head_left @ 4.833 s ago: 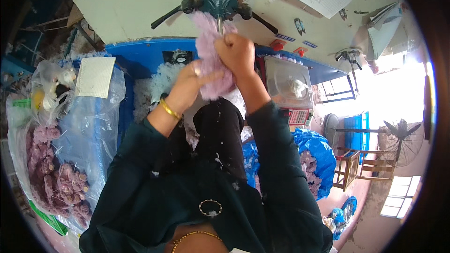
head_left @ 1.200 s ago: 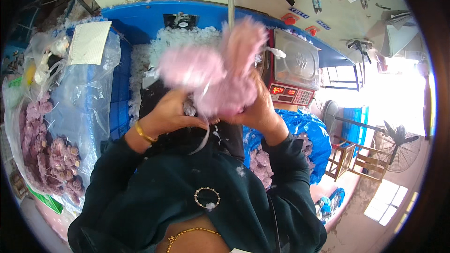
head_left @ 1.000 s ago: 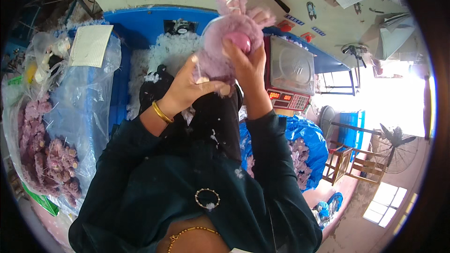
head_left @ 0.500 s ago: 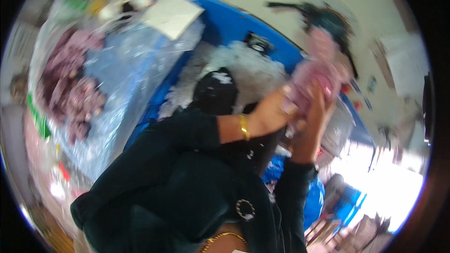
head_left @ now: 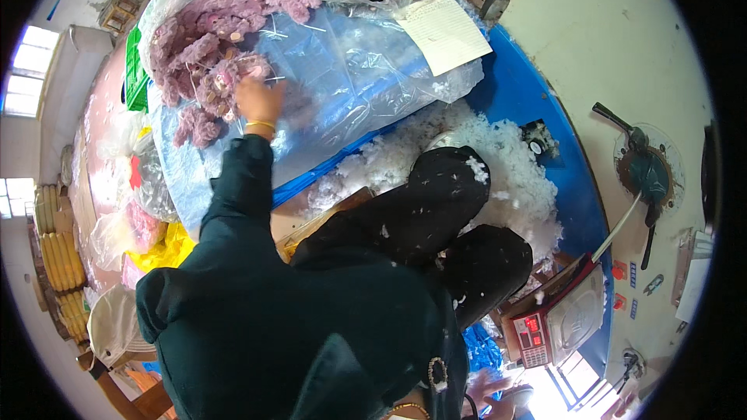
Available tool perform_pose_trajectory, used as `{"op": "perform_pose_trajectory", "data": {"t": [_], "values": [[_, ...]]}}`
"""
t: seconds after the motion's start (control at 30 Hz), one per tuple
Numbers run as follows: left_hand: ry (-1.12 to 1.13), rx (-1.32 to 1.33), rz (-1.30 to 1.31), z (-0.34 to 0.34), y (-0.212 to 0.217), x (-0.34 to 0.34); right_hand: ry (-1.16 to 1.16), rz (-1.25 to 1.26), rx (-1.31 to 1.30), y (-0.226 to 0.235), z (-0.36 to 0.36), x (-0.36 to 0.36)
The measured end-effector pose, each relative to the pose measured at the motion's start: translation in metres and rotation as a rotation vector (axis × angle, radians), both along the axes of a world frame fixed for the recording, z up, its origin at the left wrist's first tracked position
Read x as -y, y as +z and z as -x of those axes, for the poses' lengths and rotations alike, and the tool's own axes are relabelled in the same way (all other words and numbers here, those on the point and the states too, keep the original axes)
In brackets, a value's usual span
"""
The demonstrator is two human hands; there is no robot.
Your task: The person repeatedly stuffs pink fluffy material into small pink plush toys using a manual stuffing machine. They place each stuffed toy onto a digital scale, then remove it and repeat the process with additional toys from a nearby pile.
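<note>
Over the clear bag (head_left: 366,54) my left hand (head_left: 259,99) grasps a purple plush (head_left: 233,78); my right hand's state I cannot tell.

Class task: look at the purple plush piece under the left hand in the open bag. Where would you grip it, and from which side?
Probably grip the plush piece across its raised fluffy bulk, from above through the bag opening, where the left hand reaches; neighbouring pieces crowd its sides.

The one camera sits on my head, a wide fisheye tilted steeply down over my dark top and knees. It faces my left side, close on my left hand (head_left: 259,99) at the plastic bag (head_left: 350,54); edges bend outward.
</note>
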State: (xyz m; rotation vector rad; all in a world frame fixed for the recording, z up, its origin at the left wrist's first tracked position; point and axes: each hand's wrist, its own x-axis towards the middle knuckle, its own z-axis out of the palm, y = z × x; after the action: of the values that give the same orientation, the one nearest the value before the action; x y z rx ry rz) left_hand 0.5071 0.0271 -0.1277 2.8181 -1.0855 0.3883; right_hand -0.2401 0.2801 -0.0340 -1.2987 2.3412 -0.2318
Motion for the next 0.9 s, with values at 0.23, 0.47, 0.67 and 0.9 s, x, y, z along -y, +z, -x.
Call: {"op": "perform_pose_trajectory", "data": {"t": [0.23, 0.47, 0.67, 0.9], "values": [[-0.055, -0.322, 0.17, -0.02, -0.042, 0.024, 0.123, -0.14, 0.112, -0.001, 0.004, 0.029], [-0.731, -1.166, 0.611, 0.196, 0.026, 0.018, 0.467, 0.109, 0.848, -0.005, -0.17, 0.19], [-1.501, -0.92, 0.305, 0.326, 0.078, -0.018, -0.01, 0.144, 1.619, -0.017, -0.217, 0.248], [-1.765, -1.318, 0.274, 0.341, 0.107, 0.0, 0.03, 0.248, 2.209, 0.026, -0.185, 0.217]]}}
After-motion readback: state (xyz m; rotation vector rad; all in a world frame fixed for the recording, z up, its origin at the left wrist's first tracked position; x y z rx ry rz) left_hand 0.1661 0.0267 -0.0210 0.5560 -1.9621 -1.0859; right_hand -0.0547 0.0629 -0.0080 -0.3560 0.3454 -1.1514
